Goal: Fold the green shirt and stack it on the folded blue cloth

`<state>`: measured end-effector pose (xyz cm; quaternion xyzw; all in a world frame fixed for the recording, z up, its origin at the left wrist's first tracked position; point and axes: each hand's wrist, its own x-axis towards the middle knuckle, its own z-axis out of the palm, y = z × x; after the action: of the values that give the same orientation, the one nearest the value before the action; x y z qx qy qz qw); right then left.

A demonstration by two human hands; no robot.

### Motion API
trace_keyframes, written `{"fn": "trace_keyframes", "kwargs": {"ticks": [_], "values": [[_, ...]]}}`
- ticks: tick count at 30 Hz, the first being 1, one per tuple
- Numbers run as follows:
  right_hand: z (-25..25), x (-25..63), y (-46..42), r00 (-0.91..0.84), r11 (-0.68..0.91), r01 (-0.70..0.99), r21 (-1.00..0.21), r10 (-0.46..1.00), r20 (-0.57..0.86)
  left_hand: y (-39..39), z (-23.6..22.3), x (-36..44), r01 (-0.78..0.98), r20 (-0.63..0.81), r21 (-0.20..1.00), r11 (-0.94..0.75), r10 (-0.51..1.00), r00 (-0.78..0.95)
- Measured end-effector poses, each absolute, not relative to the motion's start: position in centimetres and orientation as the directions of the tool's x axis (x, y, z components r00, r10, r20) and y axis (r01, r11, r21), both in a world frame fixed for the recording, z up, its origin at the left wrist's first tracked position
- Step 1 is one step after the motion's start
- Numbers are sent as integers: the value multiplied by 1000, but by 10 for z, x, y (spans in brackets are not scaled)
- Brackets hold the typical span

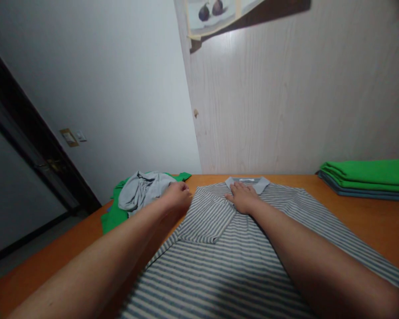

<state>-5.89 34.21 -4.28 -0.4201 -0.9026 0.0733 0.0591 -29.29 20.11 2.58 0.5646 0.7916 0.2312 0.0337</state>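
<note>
A grey-and-white striped polo shirt (216, 270) lies spread out, its plain grey collar (261, 185) toward the wall. Its left-side sleeve (208, 219) is folded inward across the front. My right hand (242, 198) rests flat on the shirt just below the collar, fingers apart. Just off the shirt's left shoulder is my left hand (177, 195), its fingers curled in. A narrow gap separates it from the fabric, and I see nothing in it. My right forearm covers part of the shirt's front.
A loose heap of clothes, a grey garment (142, 190) on a green one (115, 219), lies at the left of the orange table (69, 261). Folded green and blue-grey cloths (369, 175) are stacked at the right. A wall (246, 110) rises behind the table.
</note>
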Motion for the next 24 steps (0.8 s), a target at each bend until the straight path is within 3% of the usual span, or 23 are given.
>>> {"fn": "trace_keyframes", "kwargs": {"ticks": [8,12,17,24], "values": [[-42,-58,342,-639,636,748,-190,767,50,213,-14,-258,961,164,267,74,979,-121],[-41,-58,342,-641,635,744,-207,766,48,203,-27,-260,978,38,140,157,986,-164],[-39,-58,340,-635,629,750,-206,772,44,201,-19,-258,977,26,55,206,978,-208],[-41,-58,341,-637,633,745,-209,768,57,193,-16,-208,994,25,108,-3,1000,0]]}}
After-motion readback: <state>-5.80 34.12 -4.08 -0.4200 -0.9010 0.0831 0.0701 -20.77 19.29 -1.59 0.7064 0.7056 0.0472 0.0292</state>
